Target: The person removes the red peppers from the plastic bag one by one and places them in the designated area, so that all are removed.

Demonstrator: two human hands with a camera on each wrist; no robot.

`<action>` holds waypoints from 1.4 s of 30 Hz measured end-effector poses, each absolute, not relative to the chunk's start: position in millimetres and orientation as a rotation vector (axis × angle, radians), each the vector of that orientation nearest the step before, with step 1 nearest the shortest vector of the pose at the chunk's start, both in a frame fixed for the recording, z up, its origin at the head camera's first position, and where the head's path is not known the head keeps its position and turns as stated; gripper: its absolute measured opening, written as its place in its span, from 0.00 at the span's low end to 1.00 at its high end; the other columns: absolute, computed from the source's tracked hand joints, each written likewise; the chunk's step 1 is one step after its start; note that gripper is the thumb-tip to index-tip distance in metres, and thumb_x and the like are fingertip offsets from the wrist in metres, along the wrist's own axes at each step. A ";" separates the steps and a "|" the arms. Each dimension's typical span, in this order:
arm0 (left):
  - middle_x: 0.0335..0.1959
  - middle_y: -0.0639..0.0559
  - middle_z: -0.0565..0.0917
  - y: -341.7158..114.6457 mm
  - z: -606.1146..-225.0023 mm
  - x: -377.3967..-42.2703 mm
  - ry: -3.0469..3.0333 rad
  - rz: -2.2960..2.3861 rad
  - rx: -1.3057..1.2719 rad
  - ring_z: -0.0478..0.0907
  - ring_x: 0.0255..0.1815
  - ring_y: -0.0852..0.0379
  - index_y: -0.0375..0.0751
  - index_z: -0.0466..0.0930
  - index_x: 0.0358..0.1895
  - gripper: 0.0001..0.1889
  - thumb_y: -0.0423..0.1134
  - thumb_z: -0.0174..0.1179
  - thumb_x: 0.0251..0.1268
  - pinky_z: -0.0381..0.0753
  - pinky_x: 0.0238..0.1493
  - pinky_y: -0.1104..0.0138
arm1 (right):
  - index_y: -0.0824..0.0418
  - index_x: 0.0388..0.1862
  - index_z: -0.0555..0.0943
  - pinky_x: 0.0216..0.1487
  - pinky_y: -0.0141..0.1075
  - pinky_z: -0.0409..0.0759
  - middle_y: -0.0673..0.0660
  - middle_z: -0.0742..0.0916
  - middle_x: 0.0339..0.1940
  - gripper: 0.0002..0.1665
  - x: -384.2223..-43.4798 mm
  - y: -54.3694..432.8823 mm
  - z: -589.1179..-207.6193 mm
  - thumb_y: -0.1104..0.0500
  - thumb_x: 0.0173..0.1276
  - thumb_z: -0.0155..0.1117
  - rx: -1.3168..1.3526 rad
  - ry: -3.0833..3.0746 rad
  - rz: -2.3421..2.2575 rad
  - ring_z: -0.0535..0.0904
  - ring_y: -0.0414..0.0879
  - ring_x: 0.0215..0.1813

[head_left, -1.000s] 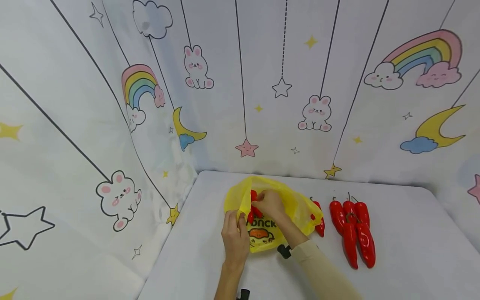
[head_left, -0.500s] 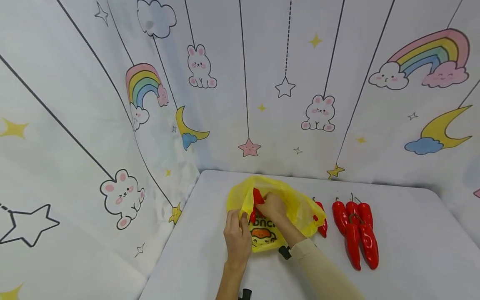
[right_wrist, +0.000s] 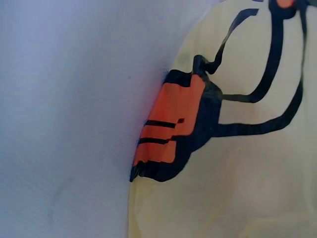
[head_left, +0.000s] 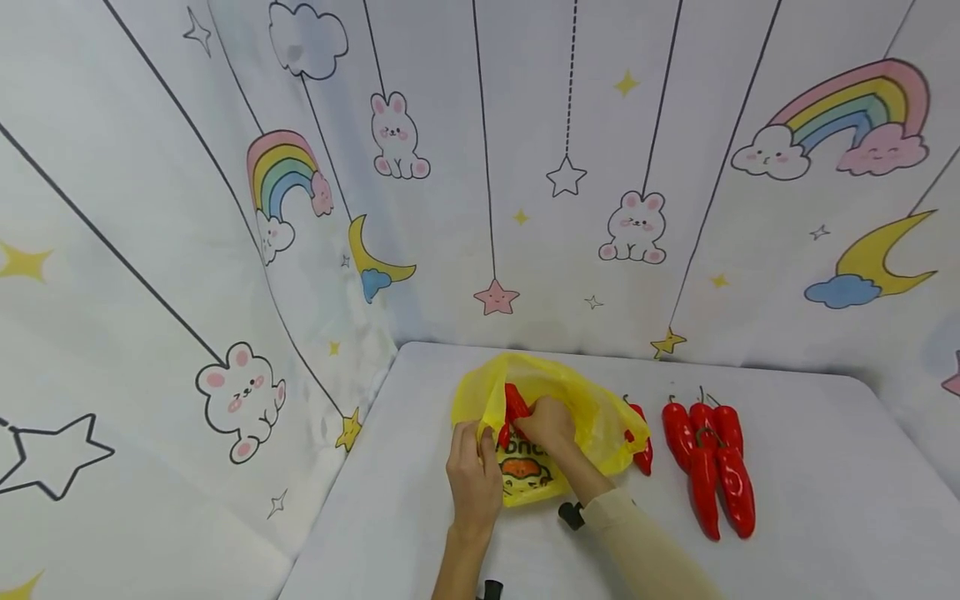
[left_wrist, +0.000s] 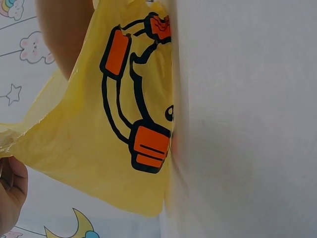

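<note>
A yellow plastic bag (head_left: 474, 392) with a cartoon duck print stands on the table with its mouth open. My left hand (head_left: 474, 475) pinches the left edge of the mouth; the left wrist view shows these fingers (left_wrist: 15, 181) at the gathered plastic. Inside the mouth, my right hand (head_left: 552, 425) holds a red chili pepper (head_left: 515, 402), which leans up and to the left. More red shows just below it by the bag's front edge. The right wrist view is filled by the bag's printed side (right_wrist: 237, 178), and the right hand is hidden there.
Several red chili peppers (head_left: 703, 483) lie in a cluster on the white table (head_left: 817, 467), right of the bag. Another red pepper (head_left: 642, 458) lies partly behind the bag's right edge. A patterned white cloth wall (head_left: 442, 242) encloses the back and left.
The right hand has stayed in the bag's mouth and shifted slightly down. The pepper it holds has turned from near upright to a lean. The left hand keeps its grip.
</note>
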State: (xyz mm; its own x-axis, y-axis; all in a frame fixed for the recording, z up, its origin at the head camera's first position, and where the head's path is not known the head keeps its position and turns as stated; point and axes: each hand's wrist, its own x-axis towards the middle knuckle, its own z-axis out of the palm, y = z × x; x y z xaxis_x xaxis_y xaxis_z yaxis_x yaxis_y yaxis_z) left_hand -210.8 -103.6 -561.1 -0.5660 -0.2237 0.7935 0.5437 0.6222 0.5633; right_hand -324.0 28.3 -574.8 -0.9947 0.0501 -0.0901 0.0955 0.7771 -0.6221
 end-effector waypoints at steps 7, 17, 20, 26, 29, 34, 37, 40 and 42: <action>0.40 0.51 0.78 -104.0 -562.4 -210.1 -1.937 -1.043 -0.239 0.74 0.36 0.62 0.37 0.81 0.47 0.03 0.29 0.59 0.76 0.78 0.37 0.78 | 0.62 0.35 0.86 0.30 0.40 0.82 0.54 0.86 0.29 0.18 -317.0 28.8 -570.8 0.49 0.60 0.80 0.128 2.863 -1.117 0.80 0.49 0.29; 0.40 0.51 0.79 -104.6 -562.6 -210.0 -1.932 -1.047 -0.250 0.75 0.36 0.61 0.37 0.81 0.48 0.04 0.30 0.60 0.76 0.79 0.38 0.78 | 0.63 0.40 0.88 0.32 0.40 0.84 0.55 0.87 0.32 0.18 -305.1 33.2 -566.7 0.50 0.61 0.79 0.132 2.843 -1.225 0.81 0.49 0.31; 0.40 0.51 0.78 -104.0 -563.0 -209.8 -1.938 -1.051 -0.249 0.75 0.36 0.61 0.37 0.81 0.48 0.04 0.30 0.60 0.77 0.79 0.38 0.78 | 0.63 0.41 0.88 0.31 0.40 0.84 0.55 0.87 0.31 0.18 -300.2 35.1 -566.2 0.51 0.61 0.80 0.130 2.836 -1.256 0.81 0.48 0.30; 0.40 0.51 0.78 -103.2 -563.2 -208.4 -1.954 -1.056 -0.237 0.75 0.37 0.62 0.37 0.81 0.48 0.04 0.31 0.60 0.77 0.79 0.39 0.78 | 0.63 0.41 0.89 0.31 0.39 0.84 0.54 0.88 0.31 0.18 -288.0 37.9 -565.5 0.51 0.61 0.80 0.088 2.836 -1.297 0.81 0.47 0.30; 0.40 0.51 0.78 -103.1 -563.1 -208.3 -1.953 -1.055 -0.239 0.75 0.37 0.62 0.37 0.81 0.48 0.04 0.31 0.60 0.77 0.79 0.38 0.78 | 0.63 0.43 0.89 0.31 0.39 0.84 0.53 0.88 0.32 0.19 -283.7 39.1 -563.8 0.51 0.61 0.80 0.068 2.836 -1.311 0.81 0.47 0.30; 0.40 0.52 0.78 -102.3 -563.4 -208.3 -1.952 -1.046 -0.238 0.74 0.35 0.63 0.37 0.80 0.47 0.03 0.30 0.59 0.77 0.78 0.36 0.79 | 0.65 0.45 0.88 0.31 0.39 0.84 0.53 0.89 0.33 0.20 -279.1 42.5 -560.2 0.51 0.61 0.80 0.044 2.835 -1.334 0.82 0.45 0.30; 0.39 0.52 0.78 -101.9 -563.4 -208.1 -1.953 -1.045 -0.239 0.73 0.34 0.63 0.37 0.80 0.47 0.03 0.30 0.59 0.77 0.77 0.34 0.79 | 0.65 0.45 0.88 0.30 0.38 0.84 0.54 0.89 0.33 0.22 -276.7 44.4 -558.4 0.50 0.61 0.80 0.045 2.836 -1.349 0.82 0.45 0.30; 0.39 0.52 0.78 -101.8 -563.2 -208.3 -1.955 -1.045 -0.239 0.73 0.34 0.63 0.37 0.80 0.47 0.03 0.31 0.59 0.77 0.77 0.34 0.79 | 0.65 0.46 0.88 0.30 0.38 0.84 0.54 0.89 0.33 0.22 -274.1 46.6 -557.1 0.51 0.61 0.80 0.052 2.834 -1.368 0.82 0.44 0.30; 0.39 0.51 0.78 -101.7 -562.9 -208.6 -1.952 -1.046 -0.242 0.73 0.34 0.63 0.36 0.80 0.47 0.03 0.30 0.59 0.77 0.77 0.35 0.79 | 0.66 0.46 0.87 0.29 0.38 0.84 0.54 0.89 0.33 0.22 -272.3 48.3 -556.9 0.51 0.61 0.79 0.048 2.831 -1.385 0.82 0.44 0.29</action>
State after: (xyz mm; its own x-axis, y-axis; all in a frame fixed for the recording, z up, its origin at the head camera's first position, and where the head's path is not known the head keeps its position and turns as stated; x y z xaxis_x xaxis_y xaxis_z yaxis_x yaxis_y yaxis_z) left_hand -208.6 -101.7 -562.9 -0.5922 -0.2184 0.7756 0.5249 0.6257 0.5770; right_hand -272.3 48.3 -556.9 -0.9995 0.0319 -0.0046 0.0232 0.6134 -0.7894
